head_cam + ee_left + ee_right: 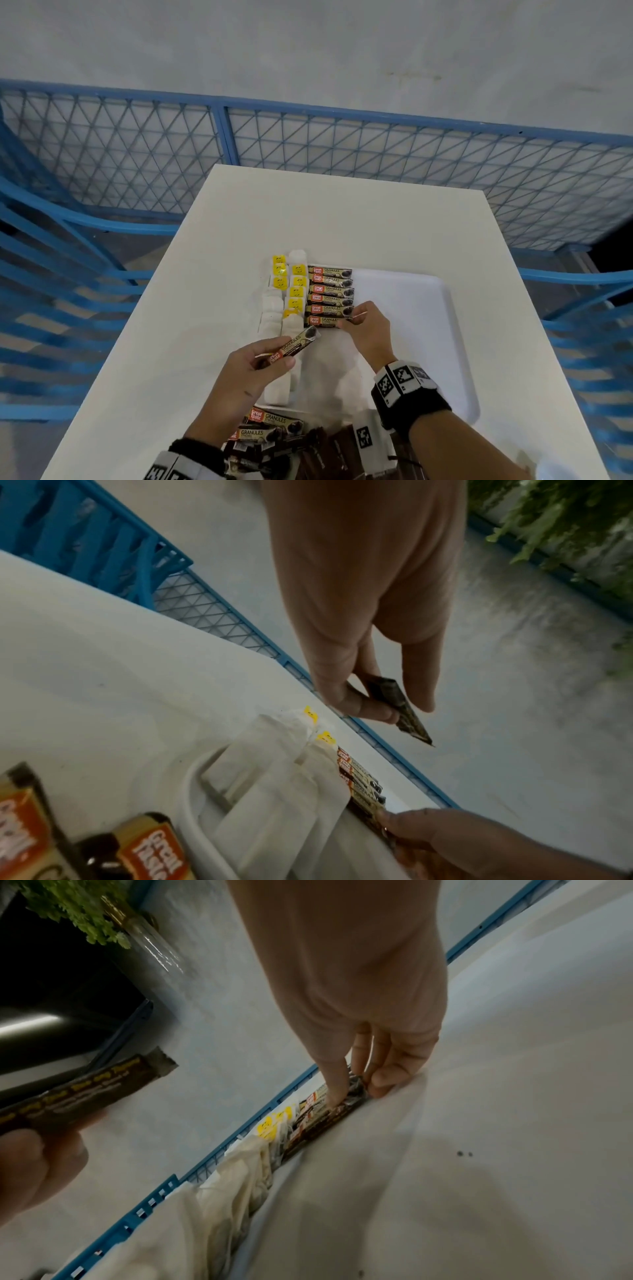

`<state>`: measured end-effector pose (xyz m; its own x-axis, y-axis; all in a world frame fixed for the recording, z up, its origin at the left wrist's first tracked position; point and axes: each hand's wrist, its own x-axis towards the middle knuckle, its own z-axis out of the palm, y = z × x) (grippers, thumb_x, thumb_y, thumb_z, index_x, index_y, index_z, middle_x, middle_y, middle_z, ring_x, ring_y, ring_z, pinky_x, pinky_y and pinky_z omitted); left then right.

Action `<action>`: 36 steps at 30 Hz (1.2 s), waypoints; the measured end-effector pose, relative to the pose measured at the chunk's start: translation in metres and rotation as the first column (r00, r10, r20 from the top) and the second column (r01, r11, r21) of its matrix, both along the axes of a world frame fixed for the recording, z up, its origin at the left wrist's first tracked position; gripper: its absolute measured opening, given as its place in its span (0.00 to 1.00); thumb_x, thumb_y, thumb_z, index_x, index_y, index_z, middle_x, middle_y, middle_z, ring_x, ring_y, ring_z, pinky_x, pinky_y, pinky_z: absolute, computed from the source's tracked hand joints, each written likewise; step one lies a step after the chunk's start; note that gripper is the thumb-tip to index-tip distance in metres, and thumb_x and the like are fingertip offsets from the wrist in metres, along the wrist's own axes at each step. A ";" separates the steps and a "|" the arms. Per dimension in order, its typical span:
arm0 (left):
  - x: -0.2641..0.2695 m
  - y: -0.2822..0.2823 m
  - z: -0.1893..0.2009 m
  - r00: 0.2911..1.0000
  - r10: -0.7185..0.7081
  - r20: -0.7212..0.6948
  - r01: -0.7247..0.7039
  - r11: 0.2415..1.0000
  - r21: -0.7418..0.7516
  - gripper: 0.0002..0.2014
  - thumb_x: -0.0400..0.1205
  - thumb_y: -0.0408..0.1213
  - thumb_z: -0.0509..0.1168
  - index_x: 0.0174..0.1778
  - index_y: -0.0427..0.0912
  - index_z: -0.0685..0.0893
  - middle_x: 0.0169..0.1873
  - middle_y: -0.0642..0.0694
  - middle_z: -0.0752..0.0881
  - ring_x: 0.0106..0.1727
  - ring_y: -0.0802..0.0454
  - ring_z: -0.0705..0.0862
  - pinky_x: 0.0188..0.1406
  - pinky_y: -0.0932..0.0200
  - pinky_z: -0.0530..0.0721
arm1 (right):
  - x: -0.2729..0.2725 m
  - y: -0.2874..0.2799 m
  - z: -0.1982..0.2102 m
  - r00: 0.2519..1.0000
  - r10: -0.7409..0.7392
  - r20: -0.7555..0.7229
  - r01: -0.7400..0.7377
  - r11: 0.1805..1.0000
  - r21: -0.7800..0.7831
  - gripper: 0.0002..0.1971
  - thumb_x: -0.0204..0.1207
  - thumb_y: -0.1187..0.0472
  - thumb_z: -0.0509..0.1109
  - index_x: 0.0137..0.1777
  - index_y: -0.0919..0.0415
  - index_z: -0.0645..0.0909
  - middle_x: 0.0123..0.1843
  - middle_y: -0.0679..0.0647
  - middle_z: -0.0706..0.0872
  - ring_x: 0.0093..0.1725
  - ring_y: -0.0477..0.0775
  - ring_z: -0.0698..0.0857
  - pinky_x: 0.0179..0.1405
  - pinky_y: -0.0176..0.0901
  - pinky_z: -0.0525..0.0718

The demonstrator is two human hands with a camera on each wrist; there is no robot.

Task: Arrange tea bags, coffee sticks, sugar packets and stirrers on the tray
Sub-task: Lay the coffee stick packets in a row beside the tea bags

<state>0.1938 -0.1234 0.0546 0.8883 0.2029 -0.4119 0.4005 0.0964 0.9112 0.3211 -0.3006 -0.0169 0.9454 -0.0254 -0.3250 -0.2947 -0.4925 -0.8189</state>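
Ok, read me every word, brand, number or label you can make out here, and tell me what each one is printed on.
"Great Taste": red patch on the brown-and-cream coffee sticks in the white plastic tray, e.g..
"GRANULES": same sticks, also on the coffee stick held by the left hand and loose stick.
Smaller line under "GRANULES": too blurred.
Yellow tea bag tags: marks unreadable.
Square black-and-white markers on the wristband: no text.

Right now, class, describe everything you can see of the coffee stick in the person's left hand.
The coffee stick is a slim, glossy brown-and-cream sachet with an orange logo patch and the word GRANULES. The left hand pinches its near end between thumb and fingers. It is held tilted above the tray's near-left part, touching nothing else.
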 end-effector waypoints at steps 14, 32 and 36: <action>0.061 -0.050 -0.024 0.896 -0.403 -0.189 0.334 0.328 0.884 0.14 0.82 0.50 0.61 0.63 0.61 0.81 0.62 0.63 0.80 0.68 0.59 0.68 0.47 0.55 0.50 | -0.034 -0.059 0.019 0.985 -0.158 0.069 0.157 0.987 0.021 0.05 0.75 0.56 0.71 0.45 0.54 0.78 0.40 0.49 0.86 0.42 0.52 0.86 0.37 0.35 0.77; 0.086 -0.057 -0.056 0.853 -0.419 -0.310 0.318 -0.051 0.947 0.12 0.62 0.39 0.78 0.38 0.51 0.83 0.38 0.53 0.82 0.42 0.51 0.82 0.42 0.53 0.57 | -0.072 -0.068 0.028 0.998 0.039 0.038 -0.039 0.999 0.009 0.04 0.76 0.62 0.69 0.41 0.53 0.81 0.37 0.47 0.87 0.37 0.48 0.86 0.34 0.23 0.79; 0.081 -0.054 -0.049 0.867 -0.436 -0.239 0.284 0.041 0.958 0.12 0.80 0.41 0.63 0.60 0.49 0.78 0.56 0.52 0.80 0.59 0.50 0.78 0.56 0.51 0.63 | -0.080 -0.063 0.029 0.991 0.131 0.036 -0.130 0.991 -0.038 0.05 0.76 0.62 0.69 0.41 0.51 0.80 0.39 0.45 0.87 0.38 0.44 0.84 0.36 0.23 0.79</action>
